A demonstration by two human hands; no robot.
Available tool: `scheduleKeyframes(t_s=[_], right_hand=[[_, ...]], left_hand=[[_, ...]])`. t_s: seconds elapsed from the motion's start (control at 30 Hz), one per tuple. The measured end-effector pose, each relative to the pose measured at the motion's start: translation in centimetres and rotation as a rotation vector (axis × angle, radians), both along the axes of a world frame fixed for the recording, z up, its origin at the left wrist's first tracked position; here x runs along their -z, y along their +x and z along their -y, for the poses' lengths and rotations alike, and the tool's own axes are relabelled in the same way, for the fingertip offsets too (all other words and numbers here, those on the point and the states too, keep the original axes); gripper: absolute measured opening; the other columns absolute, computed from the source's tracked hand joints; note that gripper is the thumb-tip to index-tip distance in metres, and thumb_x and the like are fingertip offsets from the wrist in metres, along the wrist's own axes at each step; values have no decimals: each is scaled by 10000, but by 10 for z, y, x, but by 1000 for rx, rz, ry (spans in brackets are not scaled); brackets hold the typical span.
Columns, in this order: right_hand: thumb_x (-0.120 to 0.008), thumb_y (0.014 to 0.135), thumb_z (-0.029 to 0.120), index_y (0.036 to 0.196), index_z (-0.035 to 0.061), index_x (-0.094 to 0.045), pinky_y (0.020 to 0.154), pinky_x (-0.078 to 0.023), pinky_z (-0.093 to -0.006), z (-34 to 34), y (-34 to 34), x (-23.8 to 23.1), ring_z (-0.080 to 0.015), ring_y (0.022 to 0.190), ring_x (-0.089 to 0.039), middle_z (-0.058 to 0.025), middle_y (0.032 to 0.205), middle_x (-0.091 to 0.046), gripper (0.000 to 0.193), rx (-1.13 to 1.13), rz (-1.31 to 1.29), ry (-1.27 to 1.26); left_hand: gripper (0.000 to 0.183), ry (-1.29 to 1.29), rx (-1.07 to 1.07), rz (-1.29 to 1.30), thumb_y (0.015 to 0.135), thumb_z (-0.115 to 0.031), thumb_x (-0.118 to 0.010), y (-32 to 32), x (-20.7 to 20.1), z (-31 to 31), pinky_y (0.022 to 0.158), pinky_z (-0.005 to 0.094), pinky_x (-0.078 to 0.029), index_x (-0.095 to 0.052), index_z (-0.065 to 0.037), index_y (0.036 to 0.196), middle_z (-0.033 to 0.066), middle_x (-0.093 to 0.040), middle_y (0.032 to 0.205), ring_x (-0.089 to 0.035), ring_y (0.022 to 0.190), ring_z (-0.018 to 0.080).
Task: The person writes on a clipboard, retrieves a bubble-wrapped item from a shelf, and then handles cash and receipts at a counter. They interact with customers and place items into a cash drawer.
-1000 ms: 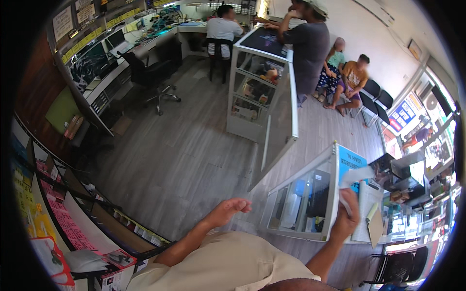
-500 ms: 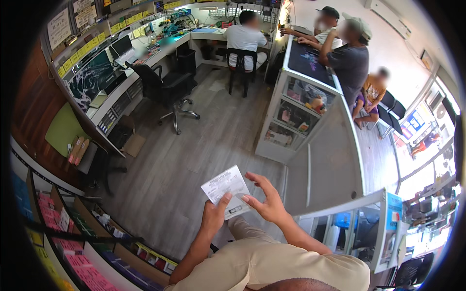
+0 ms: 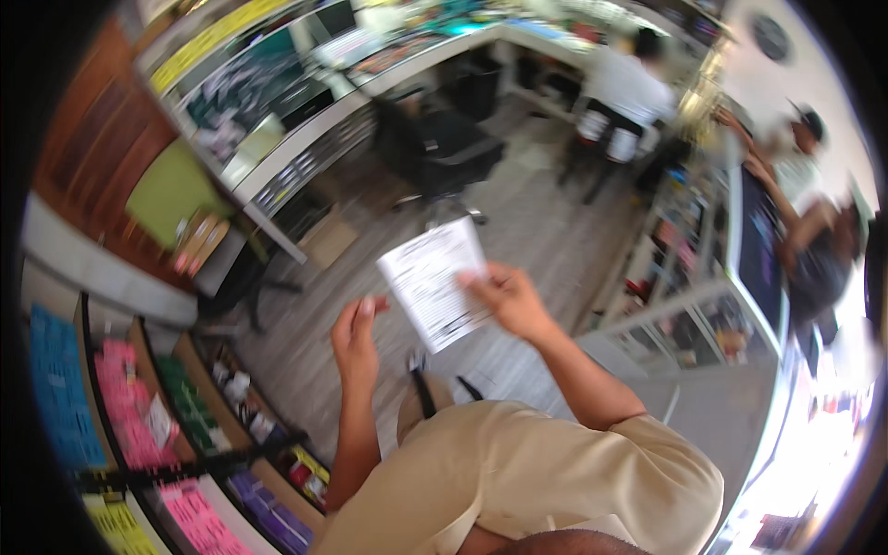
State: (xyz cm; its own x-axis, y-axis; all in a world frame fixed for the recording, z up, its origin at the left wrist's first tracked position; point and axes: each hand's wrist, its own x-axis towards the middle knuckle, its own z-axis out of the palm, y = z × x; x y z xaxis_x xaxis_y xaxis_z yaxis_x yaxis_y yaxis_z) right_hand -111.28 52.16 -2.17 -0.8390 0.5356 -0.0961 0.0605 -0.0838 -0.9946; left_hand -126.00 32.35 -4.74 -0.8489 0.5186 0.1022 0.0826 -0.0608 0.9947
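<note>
A white printed paper slip [image 3: 427, 277] is held up in front of me, tilted, over the floor. My right hand [image 3: 509, 301] pinches its right edge, thumb on top and the other fingers partly behind it. To the left of the slip is my left hand [image 3: 356, 347], holding nothing, with its fingers loosely bent and apart. A small gap separates its fingertips from the paper. Motion blur makes the print on the slip hard to make out.
Divided shelving with coloured packs [image 3: 139, 402] stands at lower left. Beyond the floor are a black office chair [image 3: 435, 148] and a long workbench [image 3: 305, 139], where a person in white [image 3: 629, 88] sits. A glass display counter [image 3: 684, 333] runs along the right, with people leaning on it.
The view has swung left, bringing the shelving and workbench further in. My left hand has let go of the slip, and my right hand has taken hold of it.
</note>
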Motion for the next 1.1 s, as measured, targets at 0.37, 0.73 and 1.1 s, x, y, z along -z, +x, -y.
scheduleKeyframes(t_s=[0.37,0.73,1.1], right_hand=[[-613,1066,273,1182,9,-733,1015,-456,-323,-187,-334,29,-196,1160,-624,-117,1287,-690,313,17,-167,414],[-657,1021,292,1128,33,-764,1118,-408,-434,-389,-482,36,-400,1405,-494,-221,1489,-557,299,-47,166,672],[-650,1015,276,1031,-38,-743,1066,-453,-411,-523,-555,20,-402,1367,-551,-304,1441,-567,328,-61,473,576]], left_hand=[[712,-278,-5,-846,945,-586,-656,-465,51,-314,1208,508,-302,-541,-125,1476,156,-462,1539,-400,1462,383],[544,-315,193,-1301,920,-545,-694,-551,123,-504,1265,586,-146,-599,-186,1318,82,-483,1425,-183,1546,412],[527,-572,-435,-512,983,-223,-704,-845,145,-348,1157,487,-368,-512,-49,1442,229,-498,1466,-452,1397,404]])
